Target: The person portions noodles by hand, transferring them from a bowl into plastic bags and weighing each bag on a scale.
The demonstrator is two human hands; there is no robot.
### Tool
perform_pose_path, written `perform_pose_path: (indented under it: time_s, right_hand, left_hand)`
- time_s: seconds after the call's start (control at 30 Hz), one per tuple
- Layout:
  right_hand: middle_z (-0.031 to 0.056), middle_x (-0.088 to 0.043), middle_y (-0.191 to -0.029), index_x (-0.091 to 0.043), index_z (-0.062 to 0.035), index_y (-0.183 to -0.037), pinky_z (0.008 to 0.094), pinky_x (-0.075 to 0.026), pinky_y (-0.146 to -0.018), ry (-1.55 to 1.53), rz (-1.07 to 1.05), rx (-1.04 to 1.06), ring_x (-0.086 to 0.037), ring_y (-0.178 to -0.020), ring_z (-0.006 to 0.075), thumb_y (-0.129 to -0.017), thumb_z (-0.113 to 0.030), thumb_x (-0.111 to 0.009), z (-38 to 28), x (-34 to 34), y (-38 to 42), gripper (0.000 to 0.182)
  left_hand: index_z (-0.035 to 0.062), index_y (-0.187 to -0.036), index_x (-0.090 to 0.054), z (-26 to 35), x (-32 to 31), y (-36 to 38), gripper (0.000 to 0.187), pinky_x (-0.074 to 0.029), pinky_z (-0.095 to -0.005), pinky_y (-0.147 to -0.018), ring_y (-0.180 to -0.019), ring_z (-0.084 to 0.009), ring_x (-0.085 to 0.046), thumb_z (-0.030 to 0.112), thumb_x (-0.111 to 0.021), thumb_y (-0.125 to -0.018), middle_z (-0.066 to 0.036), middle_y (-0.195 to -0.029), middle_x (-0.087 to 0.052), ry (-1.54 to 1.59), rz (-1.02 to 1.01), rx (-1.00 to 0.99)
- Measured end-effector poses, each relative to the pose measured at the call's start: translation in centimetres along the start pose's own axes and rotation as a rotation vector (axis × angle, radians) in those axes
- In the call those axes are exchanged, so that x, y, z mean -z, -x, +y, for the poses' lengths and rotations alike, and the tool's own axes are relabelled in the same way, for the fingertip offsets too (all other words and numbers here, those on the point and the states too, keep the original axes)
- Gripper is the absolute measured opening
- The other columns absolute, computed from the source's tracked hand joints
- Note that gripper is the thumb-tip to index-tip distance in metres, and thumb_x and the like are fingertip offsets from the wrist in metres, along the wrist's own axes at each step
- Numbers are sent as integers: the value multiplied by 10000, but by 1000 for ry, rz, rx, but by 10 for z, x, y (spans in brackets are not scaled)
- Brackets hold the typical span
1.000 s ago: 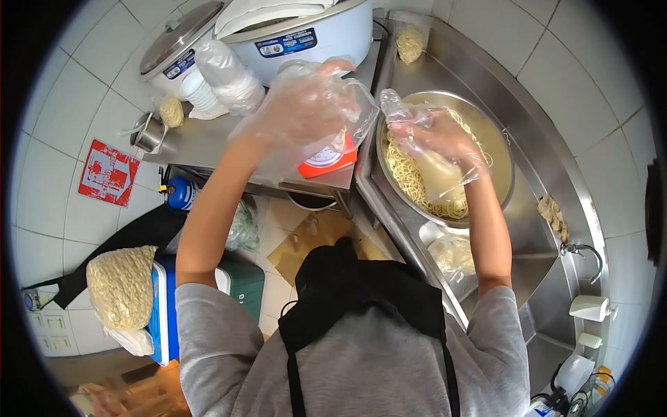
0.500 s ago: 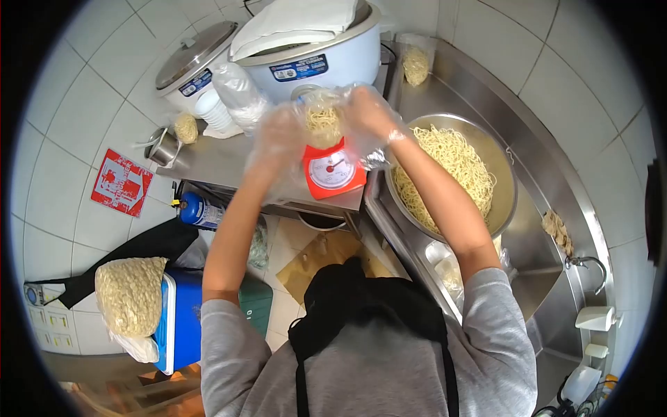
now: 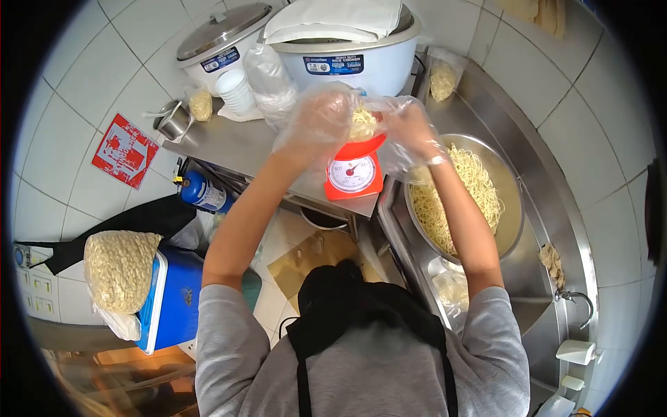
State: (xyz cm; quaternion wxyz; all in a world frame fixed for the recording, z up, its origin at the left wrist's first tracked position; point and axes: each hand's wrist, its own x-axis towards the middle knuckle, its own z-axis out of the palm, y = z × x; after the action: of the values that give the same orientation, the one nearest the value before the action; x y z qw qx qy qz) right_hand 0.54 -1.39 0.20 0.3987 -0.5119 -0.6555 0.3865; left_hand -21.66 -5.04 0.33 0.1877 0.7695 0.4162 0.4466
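Observation:
A clear plastic bag of noodles point(image 3: 363, 124) is at the pan of a red kitchen scale point(image 3: 354, 177), near the counter's front edge. My left hand point(image 3: 323, 119), in a loose clear plastic glove, grips the bag's left side. On its right side, my right hand point(image 3: 410, 128) pinches it in a similar glove; the fingertips are partly hidden by the shiny film. Just right of the scale, a large metal bowl point(image 3: 513, 208) holds a heap of yellow noodles point(image 3: 462, 194), and my right forearm crosses over it.
Two rice cookers point(image 3: 333, 66) stand behind, with white cloths point(image 3: 333, 21) on the nearer one. Stacked white cups point(image 3: 236, 90), a packet of clear bags point(image 3: 267, 80) and a metal pot point(image 3: 172, 121) line the counter. A steel sink point(image 3: 542, 316) with a tap point(image 3: 580, 299) lies right.
The whole view has shifted, so the scale and counter sit further right. Both hands stay on the bag above the scale and have come slightly closer together.

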Motion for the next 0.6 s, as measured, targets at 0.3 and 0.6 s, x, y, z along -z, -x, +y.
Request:
perform_pose_path:
  time_s: [0.3,0.6]
  right_hand:
    - [223,-641,-889,-646,20,-939,364,-519,-725,348,-52,726,-641,-785,330,-735,-34,-587,-36,19,66,218]
    - [235,-634,-830,-654,14,-826,419,-508,-754,709,94,448,-627,-810,375,-746,-134,-624,-36,-1,0,171]
  left_hand:
    - [60,-1102,-533,41,-9,3,424,-468,-325,-855,-995,-225,-566,-1,-662,-703,-101,-1102,-566,-69,-227,-37]
    - [29,-1071,-609,64,10,-34,318,-471,-370,-837,-967,-310,-600,143,-531,-785,-190,-1069,-610,-1383,-536,-395]
